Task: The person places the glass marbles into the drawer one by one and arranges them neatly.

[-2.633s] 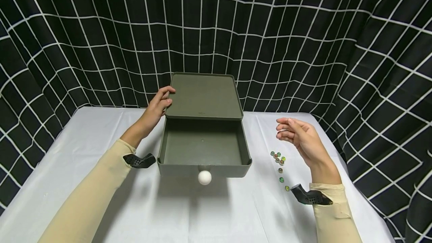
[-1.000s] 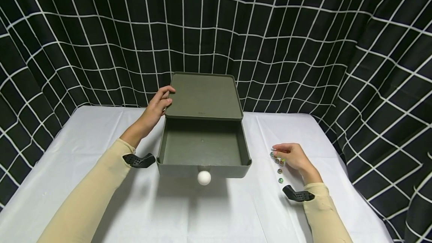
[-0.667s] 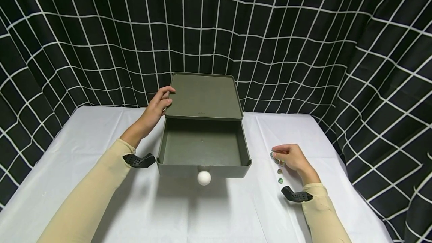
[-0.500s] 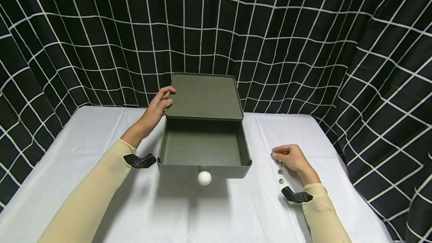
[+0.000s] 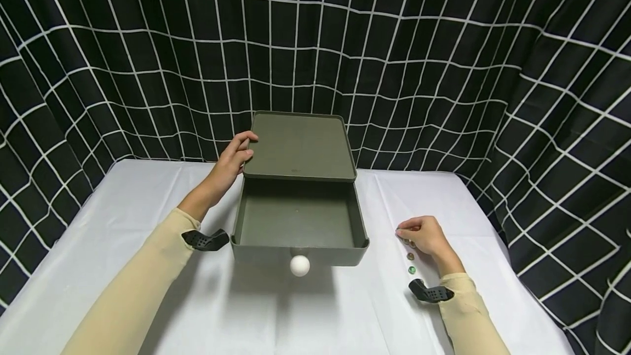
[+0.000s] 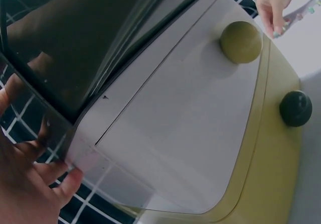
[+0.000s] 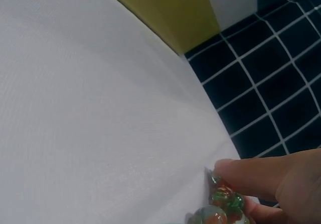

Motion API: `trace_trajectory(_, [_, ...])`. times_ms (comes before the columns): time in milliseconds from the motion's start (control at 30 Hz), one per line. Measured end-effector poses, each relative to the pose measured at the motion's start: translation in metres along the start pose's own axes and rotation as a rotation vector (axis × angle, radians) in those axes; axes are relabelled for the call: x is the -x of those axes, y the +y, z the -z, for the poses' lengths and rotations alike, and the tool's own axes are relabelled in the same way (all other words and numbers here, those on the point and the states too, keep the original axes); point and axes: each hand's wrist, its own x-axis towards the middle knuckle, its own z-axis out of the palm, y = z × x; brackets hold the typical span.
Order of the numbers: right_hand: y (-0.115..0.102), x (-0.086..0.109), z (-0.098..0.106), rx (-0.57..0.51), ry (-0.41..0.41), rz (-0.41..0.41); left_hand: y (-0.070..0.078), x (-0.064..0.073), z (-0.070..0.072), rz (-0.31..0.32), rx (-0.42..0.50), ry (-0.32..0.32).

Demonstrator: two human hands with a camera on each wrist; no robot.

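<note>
A grey-green drawer unit stands at the middle of the table, its drawer pulled out toward me and a round white knob on the front. My left hand holds the left edge of the unit's flat top, fingertips over the rim. To the right, my right hand is down at a cluster of glass marbles, pinching a small marble at its fingertips. Part of the cluster is hidden beneath the hand. Nearer me lie a brown marble and a green marble.
A white cloth covers the table. Black curtain with white grid lines surrounds it at the back and sides. The left wrist view shows a yellow knob and a dark green knob on the unit.
My right hand has come down from above the marbles, its fingertips now at the cluster. The left hand and the drawer unit have stayed in place; the head view has tilted slightly up.
</note>
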Motion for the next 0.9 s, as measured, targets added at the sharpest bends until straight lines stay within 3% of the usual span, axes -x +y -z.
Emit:
trace_trajectory(500, [-0.001,0.004,0.004,-0.047,0.024,0.019,0.002,0.001,-0.001,-0.008,-0.025,-0.015])
trace_trajectory(900, [-0.025,0.015,0.02,-0.113,0.07,0.167,0.006,0.001,-0.001,0.006,-0.017,-0.024])
